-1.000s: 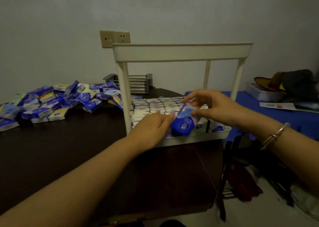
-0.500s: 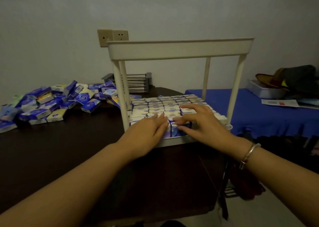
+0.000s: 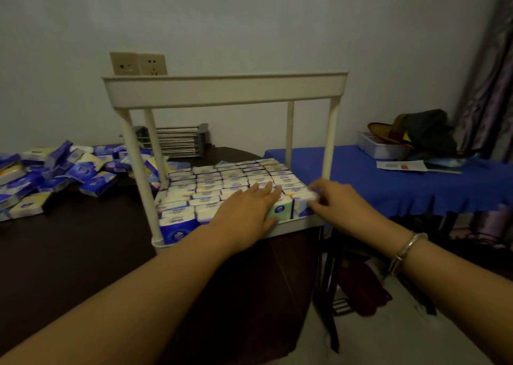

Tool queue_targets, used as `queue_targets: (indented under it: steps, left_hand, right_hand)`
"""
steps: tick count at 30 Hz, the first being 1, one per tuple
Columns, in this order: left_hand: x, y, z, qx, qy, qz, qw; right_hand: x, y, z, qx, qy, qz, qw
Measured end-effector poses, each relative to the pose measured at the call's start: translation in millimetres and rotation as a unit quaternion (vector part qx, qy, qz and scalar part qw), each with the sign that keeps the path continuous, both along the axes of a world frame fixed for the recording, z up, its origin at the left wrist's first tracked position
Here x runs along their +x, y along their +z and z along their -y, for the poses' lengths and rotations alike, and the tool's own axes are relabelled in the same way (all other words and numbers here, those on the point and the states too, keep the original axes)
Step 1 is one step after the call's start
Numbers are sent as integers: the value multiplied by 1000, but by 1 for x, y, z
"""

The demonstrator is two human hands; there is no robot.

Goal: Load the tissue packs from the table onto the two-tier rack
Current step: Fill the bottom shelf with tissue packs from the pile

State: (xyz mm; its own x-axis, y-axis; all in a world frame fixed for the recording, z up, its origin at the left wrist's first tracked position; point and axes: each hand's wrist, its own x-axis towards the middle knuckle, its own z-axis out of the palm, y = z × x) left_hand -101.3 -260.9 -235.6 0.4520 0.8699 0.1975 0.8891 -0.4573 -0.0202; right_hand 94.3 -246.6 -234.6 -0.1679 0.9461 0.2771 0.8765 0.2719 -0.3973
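Note:
A cream two-tier rack (image 3: 224,89) stands on the dark table (image 3: 69,253). Its lower tier (image 3: 294,227) is packed with rows of upright tissue packs (image 3: 222,178); what lies in the upper tier is hidden by its rim. My left hand (image 3: 244,214) lies flat and open on the front rows, its thumb against a green pack (image 3: 281,210). At the front right corner my right hand (image 3: 338,203) curls its fingers around a blurred white and blue pack (image 3: 304,201). A loose pile of blue and yellow packs (image 3: 55,170) lies on the table to the left.
A metal wire holder (image 3: 177,142) sits behind the rack under a wall socket (image 3: 138,64). To the right, a blue-covered table (image 3: 402,187) carries a white box (image 3: 380,148), a hat and clothing (image 3: 416,131) and papers. A curtain (image 3: 491,87) hangs far right.
The blue pack held a second ago now stands in the front row. My left hand has spread flat over the packs and my right hand has slid to the front right corner.

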Motion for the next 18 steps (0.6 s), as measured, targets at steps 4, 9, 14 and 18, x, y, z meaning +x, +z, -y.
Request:
queue_targets:
  steps: [4,9,14,18]
  left_hand:
    - [-1,-2,-4,-12,8,30,999]
    - [-1,-3,-6,-25,4,25,999]
    - [-5,1,4,-5,7,9,1000]
    - [-30,9,27,41,30,89,995]
  right_hand:
    - [-10,-15,-4,-28,-9,-47,998]
    - [-15,-13,-5,-69,-23,-43,996]
    - [-20,-9,12,-47,-35,-16,998]
    - [-32,1,39,77,14,-21,997]
